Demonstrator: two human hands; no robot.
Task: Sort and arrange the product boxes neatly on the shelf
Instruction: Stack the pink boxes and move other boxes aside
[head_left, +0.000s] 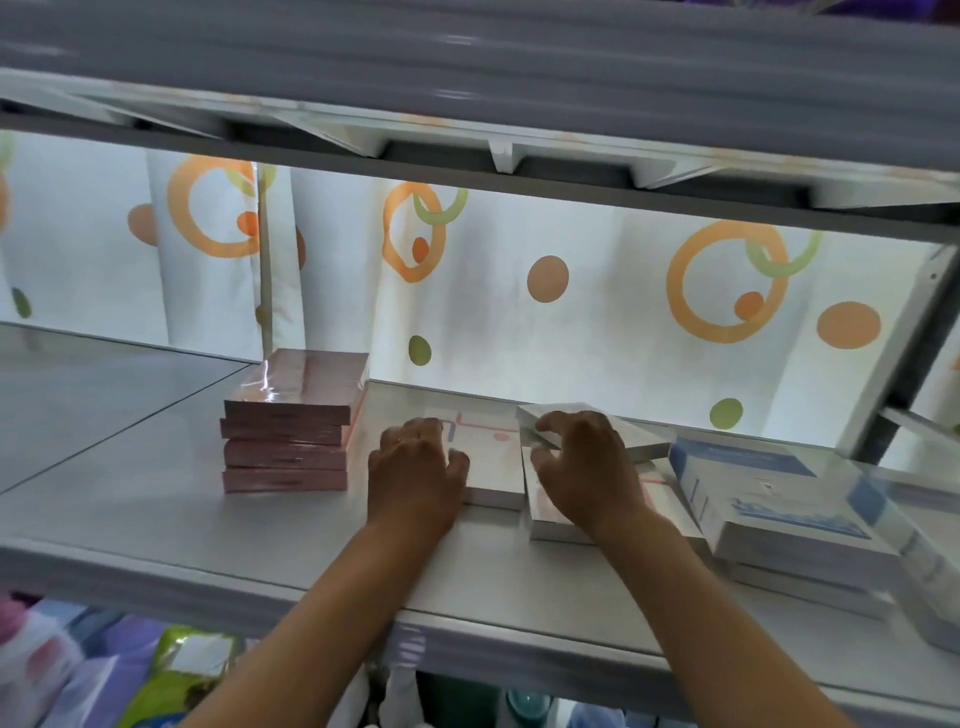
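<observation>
On the shelf (156, 499), my left hand (415, 467) lies over the left edge of a flat white box with pink lines (493, 462); its fingers are bent and the thumb is on the box top. My right hand (587, 467) rests over a second white box (545, 514) lying beside the first. Its forefinger and thumb pinch the left end of a third white box (641, 441), which is tilted on top. A stack of several pink boxes (288, 441) stands to the left. Blue-and-white boxes (779, 504) are piled at the right.
A shelf board above (467, 78) hangs low over the working space. A curtain with orange circles (571, 291) backs the shelf. A metal upright (904, 364) bounds the right side. Soft packets (171, 670) lie on the level below.
</observation>
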